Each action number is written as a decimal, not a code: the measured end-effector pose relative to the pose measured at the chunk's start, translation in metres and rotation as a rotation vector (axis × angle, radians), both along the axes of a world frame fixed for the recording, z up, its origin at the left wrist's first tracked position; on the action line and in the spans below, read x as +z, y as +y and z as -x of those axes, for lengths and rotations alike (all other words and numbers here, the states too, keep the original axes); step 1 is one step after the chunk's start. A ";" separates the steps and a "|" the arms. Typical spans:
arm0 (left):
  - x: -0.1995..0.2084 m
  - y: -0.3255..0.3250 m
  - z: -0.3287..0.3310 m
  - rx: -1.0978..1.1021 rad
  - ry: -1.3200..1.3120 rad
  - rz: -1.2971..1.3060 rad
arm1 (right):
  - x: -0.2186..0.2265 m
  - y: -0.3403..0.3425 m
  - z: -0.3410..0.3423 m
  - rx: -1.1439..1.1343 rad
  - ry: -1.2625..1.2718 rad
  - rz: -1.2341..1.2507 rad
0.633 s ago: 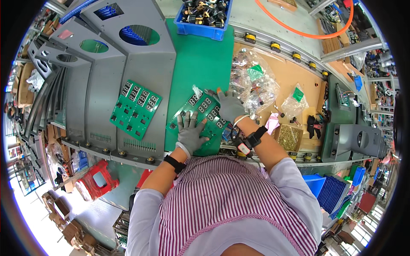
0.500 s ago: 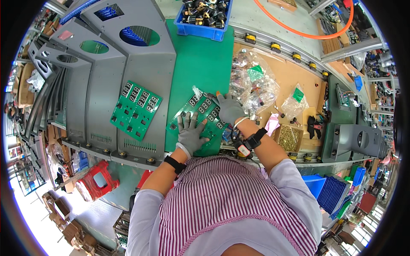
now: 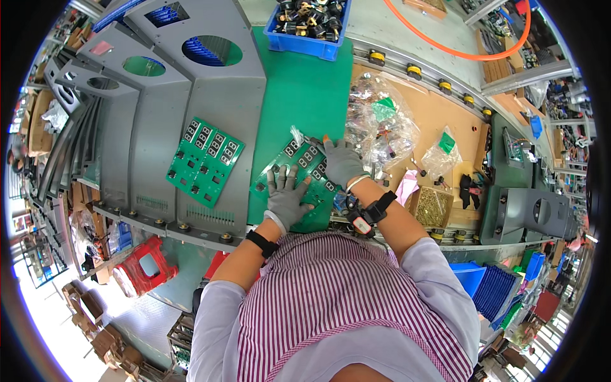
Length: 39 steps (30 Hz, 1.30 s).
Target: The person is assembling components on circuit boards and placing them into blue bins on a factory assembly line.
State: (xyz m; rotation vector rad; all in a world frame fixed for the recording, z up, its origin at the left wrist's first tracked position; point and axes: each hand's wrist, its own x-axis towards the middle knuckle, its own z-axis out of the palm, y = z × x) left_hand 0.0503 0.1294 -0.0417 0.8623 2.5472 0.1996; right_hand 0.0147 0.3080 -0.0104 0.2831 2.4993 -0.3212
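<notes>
On green mat [image 3: 299,83]: left hand [image 3: 286,196] flat, fingers spread, right hand [image 3: 342,162] fingers gripping circuit board [image 3: 299,167]; clear bags [image 3: 382,127] right.

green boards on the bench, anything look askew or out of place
Nothing looks damaged or spilled. The circuit board under the left hand and right hand lies at a slant on the green mat; the second board rests tilted on a grey panel.

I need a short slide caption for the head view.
Gloved left hand and right hand press a green circuit board on a green mat.
</notes>
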 end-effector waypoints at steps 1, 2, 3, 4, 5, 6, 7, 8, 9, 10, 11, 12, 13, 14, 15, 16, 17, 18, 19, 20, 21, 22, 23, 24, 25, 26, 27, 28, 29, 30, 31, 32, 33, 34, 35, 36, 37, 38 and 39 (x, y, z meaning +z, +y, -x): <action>0.000 0.000 0.000 -0.004 0.013 0.004 | 0.002 -0.002 0.000 0.002 -0.001 -0.013; 0.000 0.000 0.000 -0.003 0.014 0.003 | 0.005 -0.005 0.000 0.006 -0.001 -0.024; -0.001 -0.001 0.000 -0.001 0.011 -0.009 | 0.007 -0.007 -0.001 0.007 0.000 -0.024; -0.001 -0.001 0.000 0.002 0.009 -0.021 | 0.009 -0.008 -0.001 0.034 0.006 -0.049; -0.004 -0.002 -0.001 0.003 0.010 -0.021 | 0.012 -0.010 -0.003 0.062 0.011 -0.075; -0.008 -0.003 -0.002 0.008 0.042 -0.048 | 0.014 -0.012 -0.004 0.062 0.012 -0.074; -0.012 -0.004 -0.003 0.013 0.075 -0.076 | 0.016 -0.013 -0.005 0.132 0.030 -0.043; -0.015 -0.003 -0.003 0.012 0.077 -0.076 | 0.019 -0.015 -0.006 0.201 0.048 -0.012; -0.018 -0.004 -0.004 0.008 0.106 -0.074 | 0.032 -0.018 -0.010 0.284 0.049 0.068; -0.021 -0.004 -0.004 0.004 0.135 -0.072 | 0.044 -0.023 -0.016 0.365 0.052 0.149; -0.026 -0.003 -0.004 0.000 0.138 -0.074 | 0.044 -0.031 -0.027 0.480 0.066 0.177; -0.031 -0.004 -0.005 -0.005 0.204 -0.152 | 0.047 -0.039 -0.038 0.597 0.078 0.209; -0.035 -0.004 -0.005 -0.012 0.270 -0.231 | 0.054 -0.041 -0.049 0.596 0.080 0.208; -0.027 -0.005 -0.003 -0.018 0.344 -0.339 | 0.072 -0.042 -0.056 0.561 0.221 0.321; -0.026 -0.003 -0.003 -0.021 0.349 -0.342 | 0.083 -0.040 -0.058 0.523 0.364 0.432; -0.026 0.000 -0.002 -0.053 0.272 -0.210 | 0.071 -0.028 -0.055 0.407 0.424 0.438; -0.025 0.004 0.002 -0.092 0.199 -0.080 | 0.064 -0.011 -0.051 0.399 0.436 0.428; -0.024 0.004 0.005 -0.124 0.372 -0.125 | 0.060 0.009 -0.050 0.301 0.662 0.453; -0.021 0.006 0.012 -0.127 0.384 -0.127 | 0.059 0.028 -0.050 0.200 0.889 0.474; -0.018 0.008 0.020 -0.156 0.358 -0.107 | 0.063 0.043 -0.055 0.027 0.757 0.504; -0.016 0.012 0.027 -0.185 0.331 -0.089 | 0.067 0.057 -0.062 -0.143 0.620 0.529; -0.014 0.017 0.037 -0.183 0.345 -0.092 | 0.067 0.066 -0.071 -0.136 0.633 0.527; -0.013 0.024 0.049 -0.228 0.386 -0.061 | 0.065 0.073 -0.082 -0.280 0.596 0.547; -0.011 0.030 0.063 -0.268 0.428 -0.027 | 0.062 0.079 -0.092 -0.419 0.556 0.569; -0.012 0.037 0.077 -0.256 0.445 -0.028 | 0.056 0.085 -0.103 -0.495 0.495 0.641; -0.014 0.045 0.090 -0.238 0.419 -0.024 | 0.036 0.089 -0.117 -0.476 0.599 0.642; -0.016 0.051 0.104 -0.216 0.392 -0.016 | 0.036 0.089 -0.125 -0.509 0.574 0.656; -0.015 0.057 0.115 -0.208 0.390 -0.010 | 0.028 0.090 -0.135 -0.560 0.539 0.697; -0.014 0.063 0.125 -0.183 0.400 0.001 | 0.019 0.090 -0.145 -0.530 0.573 0.646; -0.014 0.067 0.135 -0.192 0.366 0.021 | 0.020 0.086 -0.148 -0.588 0.572 0.732; -0.013 0.068 0.141 -0.197 0.329 0.044 | 0.019 0.085 -0.153 -0.603 0.545 0.711; -0.014 0.071 0.144 -0.173 0.335 0.063 | 0.022 0.085 -0.156 -0.611 0.523 0.733; -0.014 0.072 0.144 -0.170 0.445 -0.075 | 0.025 0.085 -0.157 -0.619 0.495 0.757; -0.015 0.063 0.143 -0.167 0.555 -0.208 | 0.028 0.084 -0.154 -0.624 0.488 0.749; -0.005 0.054 0.140 -0.160 0.554 -0.191 | 0.030 0.085 -0.154 -0.647 0.485 0.733; 0.005 0.042 0.135 -0.027 0.513 -0.249 | 0.030 0.084 -0.154 -0.673 0.500 0.757; 0.024 0.034 0.131 0.091 0.471 -0.313 | 0.033 0.085 -0.154 -0.660 0.530 0.758; 0.048 0.017 0.121 0.278 0.399 -0.164 | 0.035 0.084 -0.152 -0.674 0.521 0.764; 0.035 -0.016 0.122 0.316 0.423 -0.090 | 0.037 0.082 -0.150 -0.690 0.512 0.767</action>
